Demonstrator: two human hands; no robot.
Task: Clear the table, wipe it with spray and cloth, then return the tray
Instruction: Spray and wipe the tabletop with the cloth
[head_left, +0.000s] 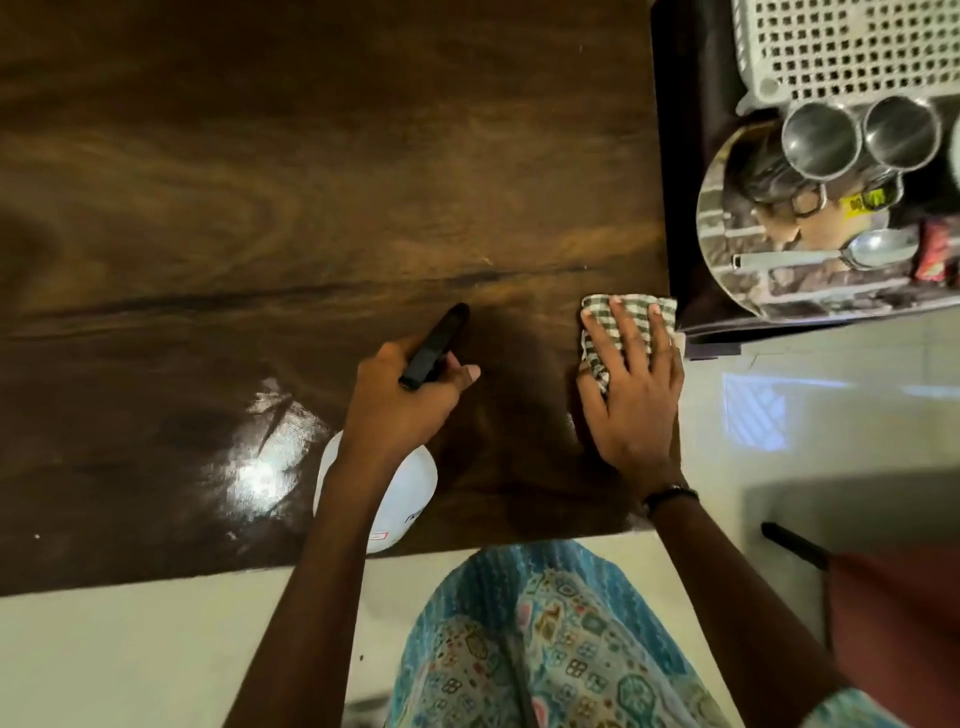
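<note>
- The dark wooden surface (218, 197) stretched out ahead of and to the left of both hands, glossy, with a bright glare patch left of the left hand.
- The spray bottle (400, 499), white with a black trigger head, was gripped by the left hand (410, 400), fingers curled round its neck, nozzle pointing away over the surface.
- The checked cloth (628, 312) lay under the right hand (634, 395) at the surface's right edge; the fingers were spread flat, pressing it down.
- Beyond the right hand, off the surface, a round steel tray (727, 260) held two steel cups (821, 140) and a spoon (852, 254).
- A white perforated basket (841, 47) stood just behind the tray.
- Pale tiled floor (810, 405) lay right of the right hand.
</note>
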